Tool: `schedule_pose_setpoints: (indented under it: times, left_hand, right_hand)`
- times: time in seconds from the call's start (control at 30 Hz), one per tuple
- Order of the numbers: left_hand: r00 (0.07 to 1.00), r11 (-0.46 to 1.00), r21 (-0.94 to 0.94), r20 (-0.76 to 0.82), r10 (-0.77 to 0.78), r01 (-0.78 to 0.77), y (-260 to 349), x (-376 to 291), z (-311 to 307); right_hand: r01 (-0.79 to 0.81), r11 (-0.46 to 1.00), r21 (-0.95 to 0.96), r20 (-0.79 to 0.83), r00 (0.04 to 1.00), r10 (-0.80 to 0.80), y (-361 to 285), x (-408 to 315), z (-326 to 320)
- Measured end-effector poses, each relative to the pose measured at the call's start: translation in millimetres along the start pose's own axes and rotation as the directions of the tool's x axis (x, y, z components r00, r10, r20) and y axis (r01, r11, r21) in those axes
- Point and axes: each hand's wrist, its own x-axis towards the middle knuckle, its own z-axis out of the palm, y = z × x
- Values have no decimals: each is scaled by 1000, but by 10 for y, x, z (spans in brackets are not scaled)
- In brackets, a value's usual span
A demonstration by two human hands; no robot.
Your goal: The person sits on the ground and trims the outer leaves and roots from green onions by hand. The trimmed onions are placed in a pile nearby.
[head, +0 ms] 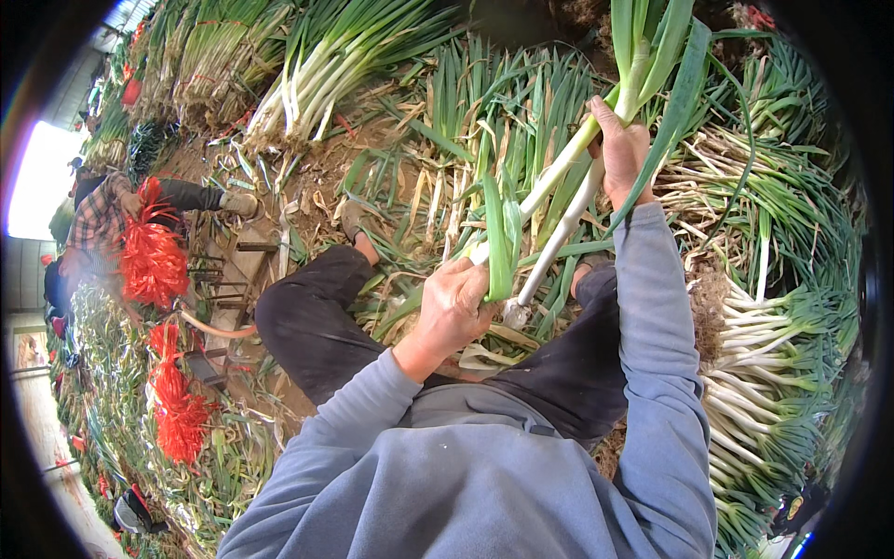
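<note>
My right hand is closed around the upper stalks of two large Welsh onions, their green leaves spreading above the fist. One white stalk slants down to my left hand, which grips its lower end and a folded green leaf. The fingers hide that stalk's root. The second white stalk hangs between my knees, its root end apart from the left hand. Loose leaves and dry peelings lie beneath both hands.
Trimmed onions are piled along my right side. Untrimmed onions lie ahead, with a white-stalked heap at the upper left. On the left, a person sits near red plastic ties and a wooden rack with metal prongs.
</note>
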Motion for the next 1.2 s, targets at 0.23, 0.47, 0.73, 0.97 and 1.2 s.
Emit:
schedule_pose_setpoints:
  times: [0.23, 0.47, 0.73, 0.97, 1.2]
  left_hand:
    - [995, 995, 16, 24, -95, 95, 22, -514, -189]
    - [927, 927, 61, 51, -373, 370, 136, -983, -556]
    - [786, 773, 217, 39, -617, 597, 284, -1431, -978]
    - [837, 804, 372, 111, -536, 465, 384, -1609, -1239]
    - [829, 714, 561, 86, -552, 418, 337, -2086, -1457]
  right_hand:
    - [31, 999, -38, -248, 968, -39, -184, 331, -405]
    - [101, 995, -26, -340, 935, -104, -188, 462, -629]
    - [180, 974, 137, -419, 901, -108, -151, 670, -961]
    - [167, 980, 105, -414, 904, -110, -53, 790, -1134]
    - [171, 985, 29, -505, 853, -133, -70, 869, -1301]
